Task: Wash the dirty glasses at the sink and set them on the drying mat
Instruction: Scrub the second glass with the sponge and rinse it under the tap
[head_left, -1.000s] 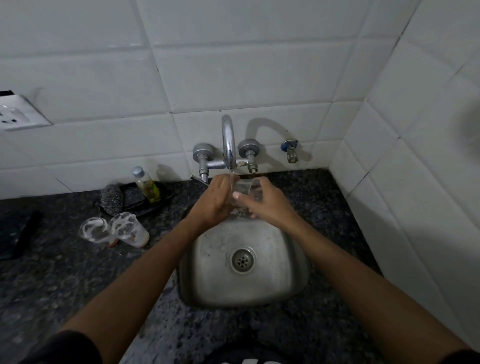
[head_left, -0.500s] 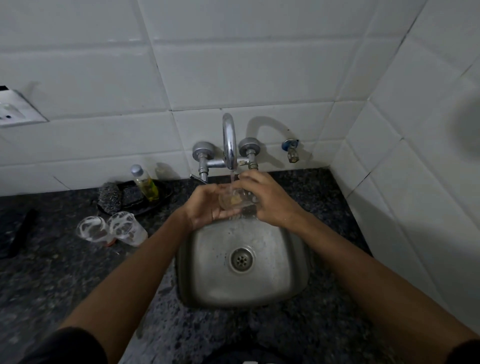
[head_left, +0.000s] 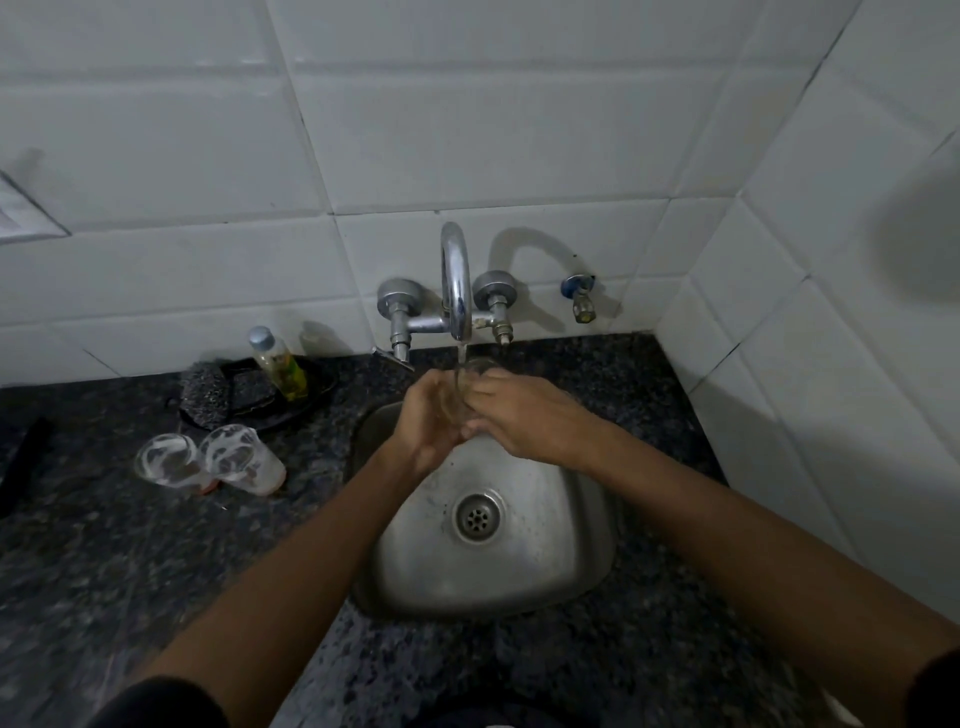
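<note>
The glass (head_left: 470, 387) sat between both hands over the sink (head_left: 545, 545), held under the tap (head_left: 456, 280) so water ran into it. The left hand (head_left: 431, 421) cupped its side; the right hand (head_left: 524, 415) wrapped the other. Two soapy glasses (head_left: 213, 460) lay on the counter (head_left: 130, 561), well left of the left hand.

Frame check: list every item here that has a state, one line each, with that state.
Tap: running, thin stream into the glass.
Glass: upright under the stream, held by both hands.
Left hand: wrapped on the glass.
Right hand: gripping the glass.
Two glasses: soapy, lying on their sides on the counter.
Sink: no dishes in it, drain unplugged.
Bottle: capped, leaning.
</note>
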